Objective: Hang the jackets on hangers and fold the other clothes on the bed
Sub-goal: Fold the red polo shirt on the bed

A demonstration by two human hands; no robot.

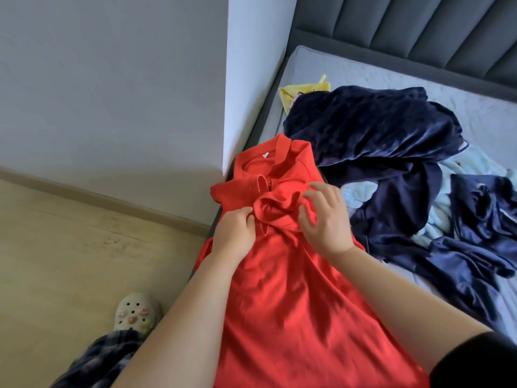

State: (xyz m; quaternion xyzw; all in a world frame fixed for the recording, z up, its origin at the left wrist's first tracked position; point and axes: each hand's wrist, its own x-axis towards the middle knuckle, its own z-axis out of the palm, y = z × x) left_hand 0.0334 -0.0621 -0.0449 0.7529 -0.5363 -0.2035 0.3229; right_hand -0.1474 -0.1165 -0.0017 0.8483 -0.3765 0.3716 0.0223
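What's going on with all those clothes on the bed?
A person stands at the edge of the bed and works on a red shirt with both hands. The left hand and right hand both pinch the bunched-up cloth just below the collar. The shirt is still rumpled, not folded. Beside it, dark blue clothes lie in a messy pile over a light blue cloth, with a yellow garment poking out behind.

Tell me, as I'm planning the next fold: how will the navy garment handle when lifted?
Probably floppy: the navy garment lies crumpled in deep folds on the bed. Its sheen suggests slick fabric that may slip when gripped. Likely light, since it drapes loosely.
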